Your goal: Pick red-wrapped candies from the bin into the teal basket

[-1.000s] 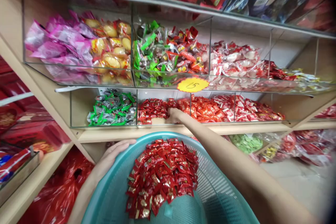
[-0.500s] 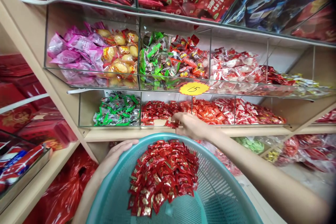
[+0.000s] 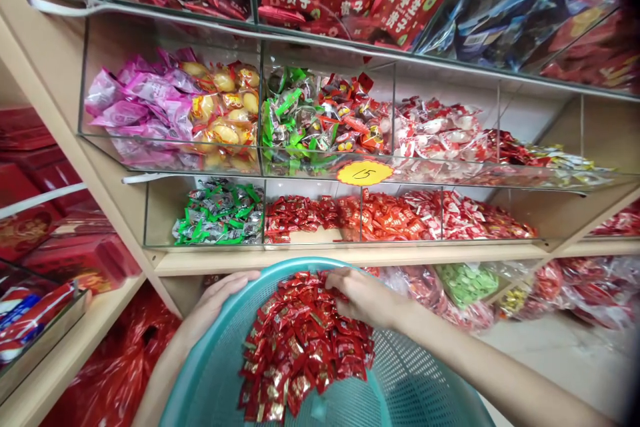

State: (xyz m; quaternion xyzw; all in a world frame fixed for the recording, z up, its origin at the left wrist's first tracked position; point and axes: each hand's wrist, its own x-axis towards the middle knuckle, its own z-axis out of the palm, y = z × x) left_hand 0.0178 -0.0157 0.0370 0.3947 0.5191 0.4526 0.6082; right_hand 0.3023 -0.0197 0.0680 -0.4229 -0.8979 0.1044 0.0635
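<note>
A teal plastic basket (image 3: 200, 353) with perforated sides fills the lower middle of the head view. Inside it lies a heap of small red-wrapped candies (image 3: 295, 347). My left hand (image 3: 217, 303) grips the basket's left side near the rim. My right hand (image 3: 363, 293) is over the far part of the heap, fingers curled down against the candies; what sits between its fingertips is hidden. Just beyond the rim, a bin on the lower shelf contains similar red-wrapped candies (image 3: 300, 212), with bare wood showing at its front.
Clear-fronted bins hold green-wrapped candies (image 3: 220, 213), orange-red packets (image 3: 385, 213) and pink packets (image 3: 145, 93). A yellow tag (image 3: 365, 172) reads 15. The wooden shelf edge (image 3: 425, 253) runs behind the basket. A red plastic bag (image 3: 120, 360) lies at lower left, with bagged sweets (image 3: 467, 283) below the shelf.
My right hand has come back from the shelf bin, where red packets showed at its fingers, to the heap in the basket. My left hand keeps its grip on the basket.
</note>
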